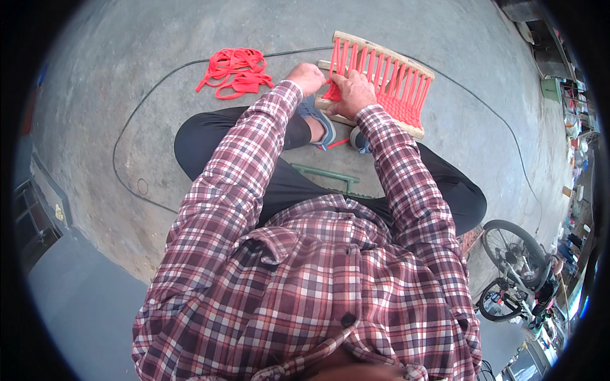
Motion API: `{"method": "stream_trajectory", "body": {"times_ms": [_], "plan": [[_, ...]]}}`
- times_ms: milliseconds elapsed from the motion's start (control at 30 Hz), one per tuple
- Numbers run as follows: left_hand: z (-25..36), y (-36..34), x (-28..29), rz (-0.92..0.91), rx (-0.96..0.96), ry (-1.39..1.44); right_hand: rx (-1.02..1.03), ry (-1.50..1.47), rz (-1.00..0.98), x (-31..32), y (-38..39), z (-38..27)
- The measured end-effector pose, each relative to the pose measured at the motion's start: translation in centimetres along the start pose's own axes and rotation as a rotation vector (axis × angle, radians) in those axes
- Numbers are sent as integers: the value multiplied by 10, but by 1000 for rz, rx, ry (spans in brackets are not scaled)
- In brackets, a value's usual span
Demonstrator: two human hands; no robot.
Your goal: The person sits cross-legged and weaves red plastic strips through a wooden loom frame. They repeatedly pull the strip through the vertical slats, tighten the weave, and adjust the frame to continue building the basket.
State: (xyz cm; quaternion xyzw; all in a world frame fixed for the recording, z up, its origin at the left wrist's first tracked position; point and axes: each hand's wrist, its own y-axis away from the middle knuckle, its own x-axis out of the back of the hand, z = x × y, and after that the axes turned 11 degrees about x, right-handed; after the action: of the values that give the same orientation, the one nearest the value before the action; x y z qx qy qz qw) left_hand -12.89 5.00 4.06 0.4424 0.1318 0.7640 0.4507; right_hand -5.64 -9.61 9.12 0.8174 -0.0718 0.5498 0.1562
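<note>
A wooden frame point(382, 51) stands on the floor before my feet, strung with red fabric cords that run between its two bars. Toward the near bar the cords are woven into a dense red mesh point(401, 112). My left hand point(307, 77) is closed just left of the frame, and a bit of red cord shows at its fingertips. Over the left part of the weave lies my right hand point(354, 94), its fingers bent onto the red strands and its thumb near the frame's left edge. The hand hides the cords beneath it.
Loose red fabric strip point(235, 68) lies heaped on the concrete floor at the left. A dark cable point(150, 95) loops around across the floor. Below my legs is a green metal bar point(327, 173). A bicycle point(513, 254) and assorted clutter stand at the right.
</note>
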Motion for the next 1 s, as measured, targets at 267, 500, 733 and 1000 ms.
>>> {"method": "stream_trajectory", "body": {"times_ms": [267, 500, 733, 1000], "plan": [[2, -16, -3, 52, -440, -773, -18, 41, 145, -14, 8, -1], [-4, -26, -6, 37, -135, -440, -38, -45, 565, -30, 40, 41], [-26, -28, -25, -161, -30, -53, -772, -498, 427, -53, 112, 156], [-37, 1, -21, -246, 12, 532, -797, -1473, 563, -83, 114, 144]]}}
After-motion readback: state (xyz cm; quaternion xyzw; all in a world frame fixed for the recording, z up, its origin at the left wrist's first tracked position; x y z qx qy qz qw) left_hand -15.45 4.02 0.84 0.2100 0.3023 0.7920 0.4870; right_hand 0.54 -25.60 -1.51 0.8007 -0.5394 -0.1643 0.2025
